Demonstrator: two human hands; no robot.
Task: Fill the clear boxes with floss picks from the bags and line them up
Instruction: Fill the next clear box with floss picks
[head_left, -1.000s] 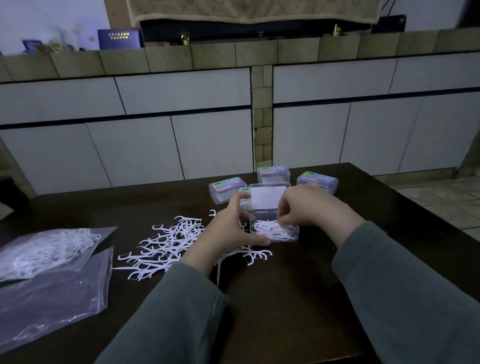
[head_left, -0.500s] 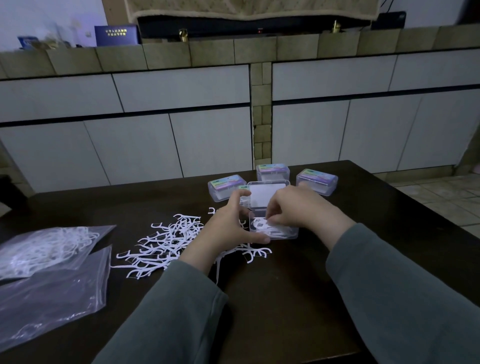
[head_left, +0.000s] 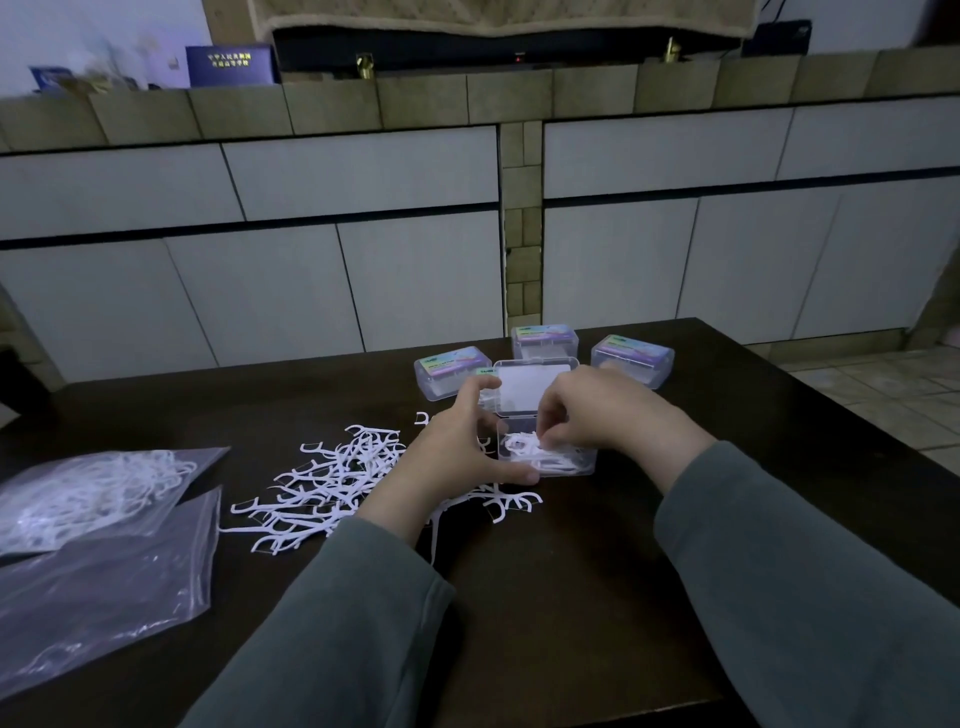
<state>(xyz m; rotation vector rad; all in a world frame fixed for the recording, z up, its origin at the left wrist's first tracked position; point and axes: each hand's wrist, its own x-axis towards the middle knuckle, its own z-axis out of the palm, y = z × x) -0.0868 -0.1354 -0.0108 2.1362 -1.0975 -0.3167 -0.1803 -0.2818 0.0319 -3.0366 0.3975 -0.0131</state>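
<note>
Left grip (head_left: 447, 457) clasps open clear box (head_left: 545, 457); right grip (head_left: 587, 415) pinches floss picks (head_left: 530, 449) inside it.

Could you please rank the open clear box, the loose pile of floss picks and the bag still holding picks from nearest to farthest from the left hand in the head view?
1. Open clear box: the left hand grips its left side.
2. Loose pile of floss picks: just left of the hand on the table.
3. Bag still holding picks: at the far left.
</note>
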